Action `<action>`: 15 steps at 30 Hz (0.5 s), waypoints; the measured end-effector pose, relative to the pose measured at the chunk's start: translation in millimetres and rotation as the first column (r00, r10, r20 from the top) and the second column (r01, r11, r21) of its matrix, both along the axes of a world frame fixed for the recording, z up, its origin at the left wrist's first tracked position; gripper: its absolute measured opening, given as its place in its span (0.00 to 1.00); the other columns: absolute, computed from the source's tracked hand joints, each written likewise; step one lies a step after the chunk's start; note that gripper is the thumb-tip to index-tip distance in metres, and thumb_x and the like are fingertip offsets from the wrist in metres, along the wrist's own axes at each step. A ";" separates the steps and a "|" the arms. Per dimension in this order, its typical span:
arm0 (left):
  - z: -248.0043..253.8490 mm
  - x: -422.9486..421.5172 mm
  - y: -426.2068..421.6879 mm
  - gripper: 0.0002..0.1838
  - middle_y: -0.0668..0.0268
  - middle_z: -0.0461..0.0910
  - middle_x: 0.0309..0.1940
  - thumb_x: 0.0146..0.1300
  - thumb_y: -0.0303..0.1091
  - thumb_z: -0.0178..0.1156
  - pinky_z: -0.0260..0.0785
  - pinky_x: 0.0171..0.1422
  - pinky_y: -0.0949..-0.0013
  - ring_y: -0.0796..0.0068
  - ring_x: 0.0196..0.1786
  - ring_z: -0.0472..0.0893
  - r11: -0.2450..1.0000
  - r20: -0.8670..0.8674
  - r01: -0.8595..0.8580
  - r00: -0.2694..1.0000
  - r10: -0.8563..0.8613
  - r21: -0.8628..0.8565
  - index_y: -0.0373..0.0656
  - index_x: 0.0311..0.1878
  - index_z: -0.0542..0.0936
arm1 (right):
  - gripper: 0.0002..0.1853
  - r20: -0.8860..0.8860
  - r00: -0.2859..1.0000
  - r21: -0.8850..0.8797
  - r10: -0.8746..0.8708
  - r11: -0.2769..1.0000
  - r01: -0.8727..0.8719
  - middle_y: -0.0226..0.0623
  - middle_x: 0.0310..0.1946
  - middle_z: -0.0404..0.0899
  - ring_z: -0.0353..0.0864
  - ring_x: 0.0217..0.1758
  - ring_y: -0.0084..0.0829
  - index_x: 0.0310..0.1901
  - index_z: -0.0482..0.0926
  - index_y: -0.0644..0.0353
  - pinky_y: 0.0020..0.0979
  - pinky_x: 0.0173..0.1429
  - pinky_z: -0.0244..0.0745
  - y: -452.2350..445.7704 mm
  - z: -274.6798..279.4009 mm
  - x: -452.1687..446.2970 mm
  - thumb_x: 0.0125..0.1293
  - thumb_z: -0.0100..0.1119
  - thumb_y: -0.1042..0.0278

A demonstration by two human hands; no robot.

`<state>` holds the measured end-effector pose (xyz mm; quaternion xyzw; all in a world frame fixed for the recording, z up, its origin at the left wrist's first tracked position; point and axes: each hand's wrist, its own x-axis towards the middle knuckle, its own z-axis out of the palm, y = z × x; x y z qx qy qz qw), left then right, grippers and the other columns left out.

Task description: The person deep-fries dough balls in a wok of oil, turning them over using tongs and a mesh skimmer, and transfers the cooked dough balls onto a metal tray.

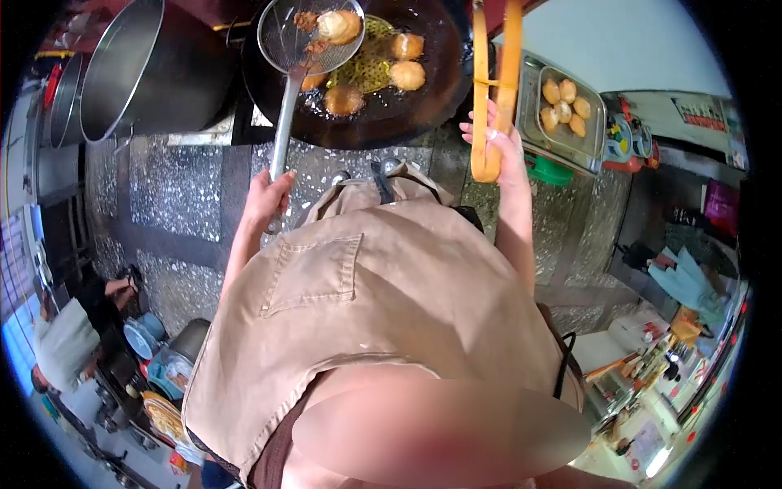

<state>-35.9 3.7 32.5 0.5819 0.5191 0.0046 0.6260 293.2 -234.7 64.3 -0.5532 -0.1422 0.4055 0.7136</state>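
Speckled floor (pixel 175 187), wok (pixel 444 73) cropped at top, tongs (pixel 507 73) likewise

1. Under me I see a speckled grey floor (pixel 175 191) with dark bands (pixel 167 246).
2. Behind me, to my right, a tube light (pixel 658 462) shines white.
3. At my far left I see a bluish glow (pixel 18 330), its source unclear.

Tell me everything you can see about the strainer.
The strainer looks metal: a round mesh bowl with a rim, on a long silvery handle. The left hand grips the handle's lower end. The bowl is over the wok; whether they touch is unclear. In it lie pale golden food and brown bits.
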 end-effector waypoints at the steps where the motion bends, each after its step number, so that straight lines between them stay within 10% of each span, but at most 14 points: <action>1: 6.7 5.4 -3.6 0.12 0.71 0.68 0.13 0.60 0.38 0.58 0.54 0.15 0.74 0.81 0.12 0.64 1.000 0.003 -0.017 1.000 0.017 -0.005 0.43 0.26 0.69 | 0.27 0.030 0.999 -0.010 -0.046 0.999 0.046 0.43 0.44 0.75 0.79 0.46 0.37 0.53 0.66 0.68 0.34 0.49 0.76 3.1 1.4 -4.2 0.51 0.59 0.69; 4: -18.6 8.6 -0.8 0.13 0.73 0.67 0.12 0.59 0.41 0.57 0.53 0.14 0.75 0.82 0.11 0.64 0.993 0.012 0.107 0.994 -0.108 0.043 0.45 0.24 0.70 | 0.30 0.256 0.964 -0.219 -0.074 0.967 0.132 0.30 0.41 0.75 0.75 0.43 0.22 0.52 0.68 0.61 0.28 0.50 0.73 19.0 8.1 -22.2 0.46 0.69 0.71; 8: -54.2 16.6 2.2 0.13 0.75 0.67 0.14 0.56 0.38 0.62 0.52 0.15 0.78 0.85 0.13 0.63 0.998 0.145 0.052 0.988 -0.046 -0.038 0.47 0.25 0.69 | 0.44 0.833 0.553 -0.220 0.028 0.933 0.284 0.48 0.49 0.73 0.73 0.53 0.41 0.56 0.64 0.63 0.37 0.55 0.70 26.5 8.1 -42.9 0.34 0.72 0.55; 10: -76.5 23.4 18.9 0.11 0.75 0.70 0.16 0.59 0.40 0.61 0.59 0.22 0.72 0.80 0.18 0.65 0.976 0.275 0.220 0.938 -0.210 -0.003 0.44 0.29 0.75 | 0.43 0.726 0.626 -0.584 0.283 0.734 0.345 0.52 0.44 0.71 0.74 0.45 0.47 0.55 0.65 0.66 0.41 0.48 0.73 22.5 36.7 -64.2 0.34 0.69 0.55; 11: -207.0 -9.7 68.2 0.17 0.76 0.65 0.13 0.56 0.42 0.64 0.52 0.18 0.78 0.86 0.15 0.62 0.991 0.202 0.096 0.973 -0.114 0.094 0.50 0.21 0.67 | 0.43 0.738 0.566 -0.619 0.368 0.704 0.348 0.52 0.43 0.70 0.74 0.45 0.46 0.53 0.65 0.71 0.40 0.47 0.73 19.9 31.0 -70.5 0.34 0.68 0.55; 15: -163.0 92.6 31.3 0.17 0.76 0.65 0.13 0.56 0.42 0.64 0.52 0.18 0.78 0.86 0.15 0.62 0.947 0.176 0.319 0.935 -0.307 -0.044 0.50 0.20 0.67 | 0.53 0.616 0.710 -0.711 0.341 0.629 0.314 0.62 0.54 0.63 0.70 0.54 0.51 0.61 0.55 0.75 0.40 0.55 0.69 18.3 -13.7 -98.7 0.34 0.68 0.52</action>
